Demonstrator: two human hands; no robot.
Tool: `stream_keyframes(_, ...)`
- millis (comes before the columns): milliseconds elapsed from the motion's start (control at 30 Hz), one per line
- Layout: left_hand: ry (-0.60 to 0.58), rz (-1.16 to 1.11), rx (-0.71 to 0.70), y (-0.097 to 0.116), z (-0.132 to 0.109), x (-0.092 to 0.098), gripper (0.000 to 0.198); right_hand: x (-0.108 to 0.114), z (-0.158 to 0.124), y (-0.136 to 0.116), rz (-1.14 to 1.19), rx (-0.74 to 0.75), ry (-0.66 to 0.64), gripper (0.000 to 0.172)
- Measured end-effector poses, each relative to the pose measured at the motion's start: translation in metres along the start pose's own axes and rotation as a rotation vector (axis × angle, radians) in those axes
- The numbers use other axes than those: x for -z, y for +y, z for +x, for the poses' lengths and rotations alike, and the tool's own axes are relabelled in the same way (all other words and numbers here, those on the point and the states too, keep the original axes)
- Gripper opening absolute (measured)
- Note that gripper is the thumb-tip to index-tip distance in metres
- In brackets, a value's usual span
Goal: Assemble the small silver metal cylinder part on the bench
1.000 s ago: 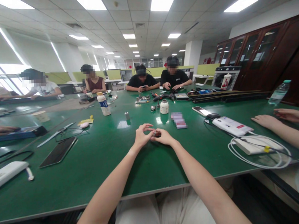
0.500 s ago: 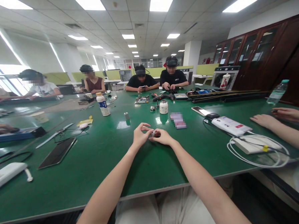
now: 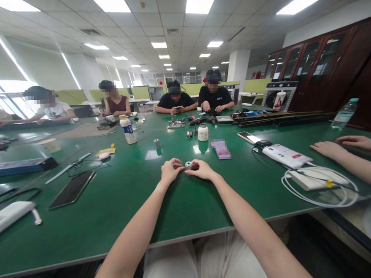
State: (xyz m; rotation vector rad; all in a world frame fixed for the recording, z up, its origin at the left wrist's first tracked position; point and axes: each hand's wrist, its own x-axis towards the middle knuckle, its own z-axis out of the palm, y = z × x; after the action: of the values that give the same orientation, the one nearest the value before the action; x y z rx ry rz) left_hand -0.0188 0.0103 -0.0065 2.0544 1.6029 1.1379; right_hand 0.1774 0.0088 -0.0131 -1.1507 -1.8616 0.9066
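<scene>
Left hand (image 3: 170, 171) and right hand (image 3: 202, 170) pinched from 2 sides on small metal ring (image 3: 188, 165), steadying it over green table (image 3: 130, 208).

2 bare forearms reach forward, hands meeting.
The left hand (image 3: 170, 171) and right hand (image 3: 202, 170) rest low, knuckles up, fingers curled inward, fingertips nearly touching between them.

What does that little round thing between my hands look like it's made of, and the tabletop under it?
The small round part looks like metal: silvery, with a bright glint on its rim. It is too small to say which metal. The tabletop looks like a smooth green mat or laminate, glossy enough to mirror the ceiling lights; which one is unclear.
</scene>
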Motion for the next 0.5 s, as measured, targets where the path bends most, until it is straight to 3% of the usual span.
stream_keyframes(200, 0.048, 0.048, -0.074, 0.009, -0.001, -0.001, 0.021, 0.0, -0.001, -0.001, -0.009, -0.001, 0.001, 0.04)
stream_keyframes(400, 0.302, -0.016, -0.12, 0.034, -0.002, 0.002, 0.006, 0.0, -0.001, -0.001, -0.024, -0.008, 0.008, 0.041)
stream_keyframes(500, 0.276, -0.033, -0.155, 0.046, -0.006, 0.001, 0.006, 0.0, 0.0, 0.001, -0.016, -0.002, 0.007, 0.04)
